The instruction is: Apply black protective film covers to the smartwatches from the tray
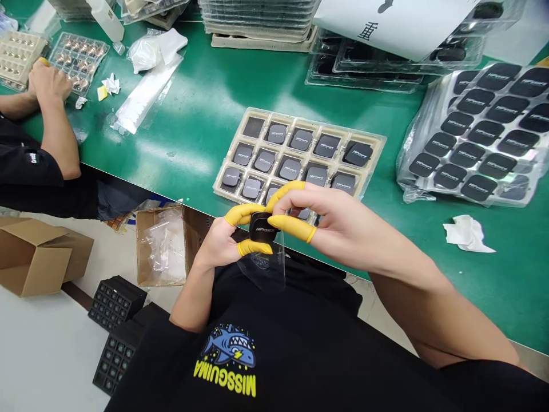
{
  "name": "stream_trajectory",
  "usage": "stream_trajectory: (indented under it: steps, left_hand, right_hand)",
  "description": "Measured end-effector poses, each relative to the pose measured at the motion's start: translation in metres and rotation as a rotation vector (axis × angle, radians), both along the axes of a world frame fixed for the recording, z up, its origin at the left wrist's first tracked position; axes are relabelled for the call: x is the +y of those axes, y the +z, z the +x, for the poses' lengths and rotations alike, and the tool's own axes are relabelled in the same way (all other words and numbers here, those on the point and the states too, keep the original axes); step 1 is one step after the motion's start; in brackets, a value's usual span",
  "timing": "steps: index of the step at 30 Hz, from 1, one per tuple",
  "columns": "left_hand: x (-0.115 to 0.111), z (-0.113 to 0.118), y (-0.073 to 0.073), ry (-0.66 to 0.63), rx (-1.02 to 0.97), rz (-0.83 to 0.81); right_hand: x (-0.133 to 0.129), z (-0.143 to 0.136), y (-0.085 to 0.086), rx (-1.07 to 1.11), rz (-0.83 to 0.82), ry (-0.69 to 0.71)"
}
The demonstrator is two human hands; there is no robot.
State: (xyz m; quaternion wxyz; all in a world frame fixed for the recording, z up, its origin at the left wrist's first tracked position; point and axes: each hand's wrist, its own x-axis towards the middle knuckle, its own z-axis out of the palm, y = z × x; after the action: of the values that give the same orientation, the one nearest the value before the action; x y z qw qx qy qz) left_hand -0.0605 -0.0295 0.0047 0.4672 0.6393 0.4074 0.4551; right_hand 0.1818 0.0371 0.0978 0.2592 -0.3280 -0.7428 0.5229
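Observation:
My left hand (225,237) grips a small black square case (262,228) with a printed logo, finger on top and thumb below, in front of my body. Yellow finger cots cover fingertips of both hands. My right hand (315,214) is closed in a pinch at the case's upper right corner; its exact hold is partly hidden. A clear plastic film (270,272) hangs just below the case. Beyond my hands, a beige compartment tray (375,146) holds several similar black square cases in rows. My hands cover part of its near edge.
To the right lie stacked clear trays of black logo cases (476,131) and crumpled white tissue (467,233). More trays (261,23) stand at the back. At left, a co-worker's hands (49,83) rest beside trays. Cardboard boxes (47,254) and black trays (115,300) stand below.

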Motion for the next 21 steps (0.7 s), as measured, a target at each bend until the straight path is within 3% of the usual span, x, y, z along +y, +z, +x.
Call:
stream_trajectory:
  steps: [21]
  left_hand:
    - [-0.0014,-0.0014,-0.0026,0.018,0.002,0.005]
  right_hand:
    - [-0.0002,-0.0017,-0.0015,0.013,0.008,0.001]
